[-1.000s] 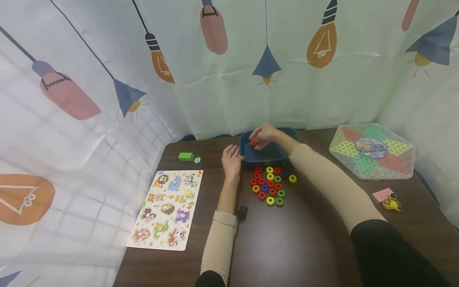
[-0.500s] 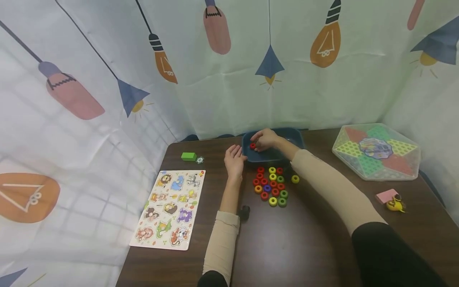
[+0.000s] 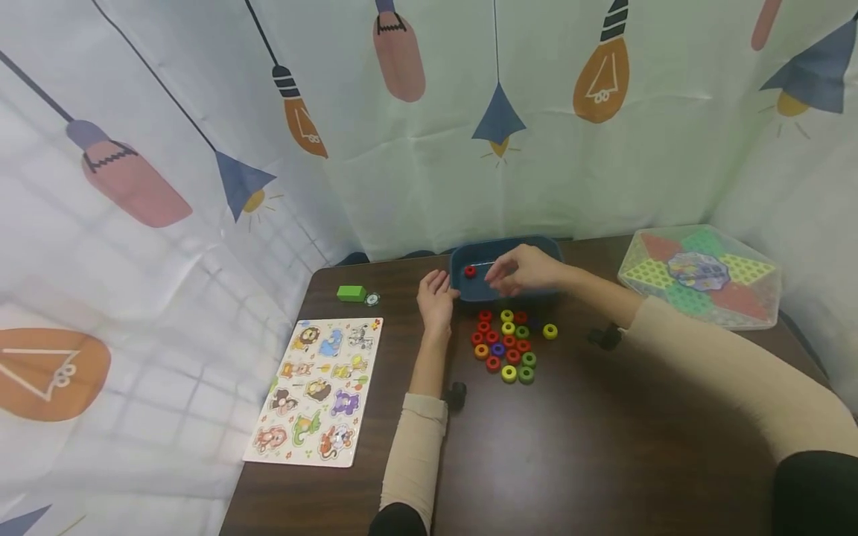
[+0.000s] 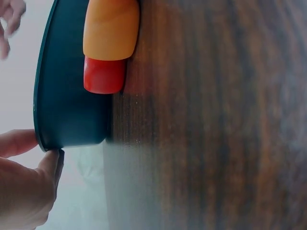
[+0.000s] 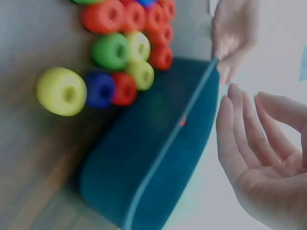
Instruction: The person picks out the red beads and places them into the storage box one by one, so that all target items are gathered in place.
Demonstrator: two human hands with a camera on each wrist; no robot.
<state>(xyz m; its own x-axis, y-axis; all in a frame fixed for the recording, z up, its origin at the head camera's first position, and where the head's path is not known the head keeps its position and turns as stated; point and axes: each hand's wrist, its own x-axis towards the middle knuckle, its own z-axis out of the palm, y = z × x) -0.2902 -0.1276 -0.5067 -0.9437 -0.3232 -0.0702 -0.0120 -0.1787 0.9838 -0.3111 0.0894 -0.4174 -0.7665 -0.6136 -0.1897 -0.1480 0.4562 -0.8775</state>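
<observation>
My left hand (image 3: 436, 304) holds the near left corner of a dark blue plastic bin (image 3: 509, 292), thumb at the rim and fingers against the outside wall. My right hand (image 3: 525, 269) hovers over the bin's middle with relaxed fingers and nothing between them. One red ring bead (image 3: 471, 272) lies inside the bin near its left end. Beside my right hand a thin white line shows in the bin. In front of the bin, ring beads in red, green, orange, blue and yellow (image 3: 550, 331) lie grouped on the table; orange and red ones (image 4: 104, 76) show close by the bin wall in the left wrist view.
On the left lie an animal puzzle board (image 3: 315, 391), a green block (image 3: 351, 293) and a small round disc (image 3: 372, 299). A clear hexagonal game box (image 3: 700, 277) stands at the back right, partly behind my right sleeve. A patterned curtain (image 3: 442, 186) hangs behind the table (image 3: 556, 447).
My right hand has let go of the red ring bead in the bin and moved right. My right forearm has swung outward, covering the pink block and yellow toy. The left hand stays in place.
</observation>
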